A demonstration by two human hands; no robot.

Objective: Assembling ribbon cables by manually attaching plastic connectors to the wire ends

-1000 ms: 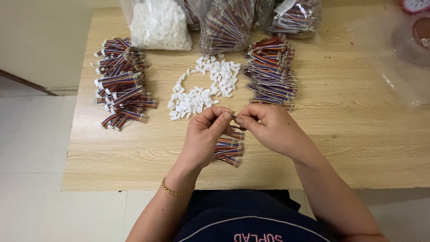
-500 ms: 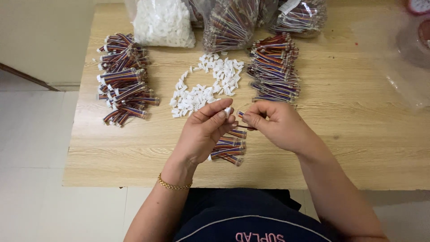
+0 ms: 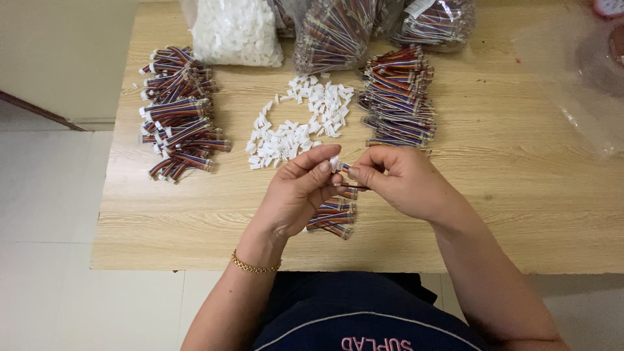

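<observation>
Pale wooden desk (image 3: 520, 214), clear plastic bags of parts along its far edge. Heaps of striped multicoloured wire bundles (image 3: 177, 110) near the left edge. Loose small white plastic connectors (image 3: 296, 127) mid-desk. Left hand (image 3: 296, 195) and right hand (image 3: 403, 182), fingertips pinched shut on one white connector with short wire lead (image 3: 338, 165), above the near edge.

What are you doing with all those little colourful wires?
A person sits at a wooden table. The left hand pinches a small white plastic connector, and the right hand holds the end of a short striped wire bundle against it. More white connectors lie loose ahead, with heaps of wire bundles left and right, and bags behind.
</observation>
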